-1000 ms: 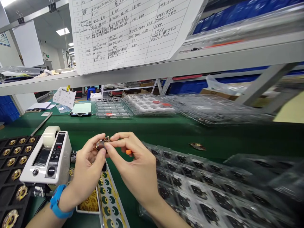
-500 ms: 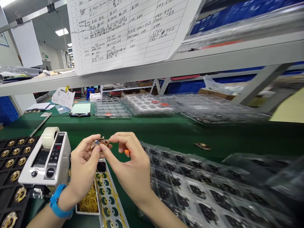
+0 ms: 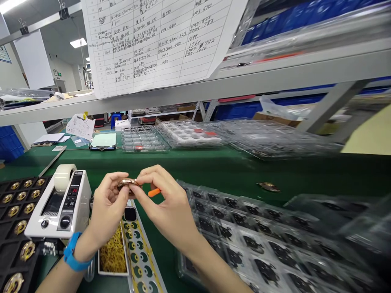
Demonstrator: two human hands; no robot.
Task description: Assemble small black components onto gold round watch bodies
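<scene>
A small round rose-gold metal part, like a watch case (image 3: 129, 182), is held up between both hands, tilted so its edge shows. My left hand (image 3: 107, 205), with a blue band (image 3: 73, 252) at the wrist, pinches its left side between thumb and fingers. My right hand (image 3: 169, 209) grips the right side with thumb and index finger. An orange tool or stick (image 3: 154, 192) pokes out from the right hand's curled fingers; its other end is hidden. Below the hands are a white box of yellow rings (image 3: 113, 254) and a strip sheet with cut-outs (image 3: 143, 256).
A white tape dispenser (image 3: 62, 203) stands left, beside a black tray (image 3: 7, 240) of gold ring-shaped parts. Clear trays with black parts (image 3: 253, 244) fill the right. Another metal part (image 3: 269, 186) lies on the green mat. A shelf beam (image 3: 171, 87) with a handwritten sheet (image 3: 159, 44) crosses above.
The watch case has been tipped from showing its face to nearly edge-on. More of the orange tool shows in my right hand. The view has shifted slightly.
</scene>
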